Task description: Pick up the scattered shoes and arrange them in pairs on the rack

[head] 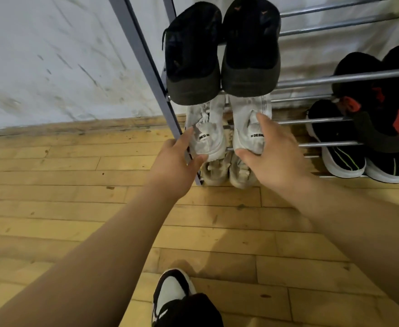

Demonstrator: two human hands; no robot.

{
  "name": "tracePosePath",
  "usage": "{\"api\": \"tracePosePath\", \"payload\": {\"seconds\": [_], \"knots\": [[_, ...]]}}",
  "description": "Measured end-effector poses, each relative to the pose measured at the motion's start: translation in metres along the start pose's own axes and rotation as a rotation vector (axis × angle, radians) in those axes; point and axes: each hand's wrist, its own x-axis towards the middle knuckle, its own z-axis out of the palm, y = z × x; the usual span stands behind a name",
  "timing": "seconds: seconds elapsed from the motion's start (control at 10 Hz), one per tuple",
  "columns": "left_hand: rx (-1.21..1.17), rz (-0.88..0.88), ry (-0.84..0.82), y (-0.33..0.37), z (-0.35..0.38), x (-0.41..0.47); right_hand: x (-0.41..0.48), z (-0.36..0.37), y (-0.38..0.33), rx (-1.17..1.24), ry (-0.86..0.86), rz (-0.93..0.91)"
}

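My left hand [177, 159] and right hand [271, 159] pinch the heels of the white mesh sneakers [209, 135] on the middle tier of the grey metal-bar rack [335, 79]; shove unevenly and a toe could drop between its bars.

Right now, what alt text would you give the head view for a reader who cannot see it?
The left hand and right hand each grip one heel of the white sneakers, paired side by side on a middle tier of the metal shoe rack. Black shoes sit above, beige sneakers below, green-striped black sneakers to the right.
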Motion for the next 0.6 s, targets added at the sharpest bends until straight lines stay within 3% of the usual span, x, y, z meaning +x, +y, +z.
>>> {"api": "tracePosePath", "payload": {"seconds": [0.4,0.6], "knots": [[-0.027,0.029,0.065,-0.005,0.008,-0.002,0.001,0.014,0.003,0.011,-0.048,-0.070],[0.050,-0.029,0.011,0.002,-0.010,-0.011,-0.013,-0.012,-0.001,-0.043,-0.229,-0.002]]}}
